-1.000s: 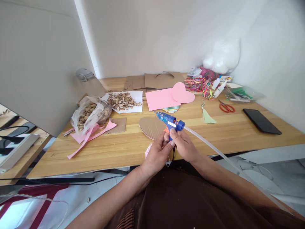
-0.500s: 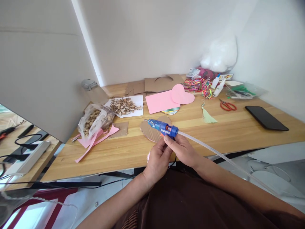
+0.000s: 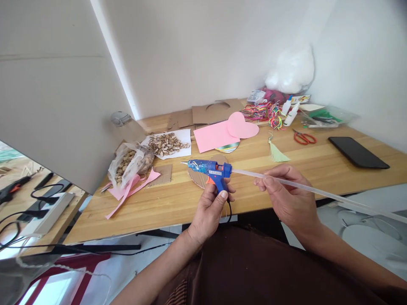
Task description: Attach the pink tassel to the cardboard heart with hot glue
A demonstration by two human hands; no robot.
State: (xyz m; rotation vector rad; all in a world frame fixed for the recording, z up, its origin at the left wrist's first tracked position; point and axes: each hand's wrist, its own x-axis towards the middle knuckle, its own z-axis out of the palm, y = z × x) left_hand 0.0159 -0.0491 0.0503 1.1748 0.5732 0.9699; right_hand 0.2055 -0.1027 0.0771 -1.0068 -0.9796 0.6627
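My left hand [image 3: 210, 212] is closed round the handle of a blue hot glue gun [image 3: 218, 169], whose nozzle points left. A long, whitish glue stick [image 3: 305, 186] runs out of the gun's back end towards the right. My right hand [image 3: 291, 197] pinches this stick a short way behind the gun. Under the gun, a heart-shaped piece of cardboard [image 3: 197, 178] lies on the table, partly covered by the gun and my left hand. A black cord hangs from the bottom of the handle.
Behind lie pink paper [image 3: 211, 135], a pink paper heart [image 3: 243, 127] and shells on white paper [image 3: 186, 148]. A plastic bag [image 3: 127, 163] stands left, by pink strips. To the right are a pale tassel [image 3: 276, 153], red-handled scissors [image 3: 304, 137] and a black phone [image 3: 358, 152].
My right hand has left the gun and moved right, onto the glue stick. The gun has shifted slightly left, and its handle now shows in my left hand.
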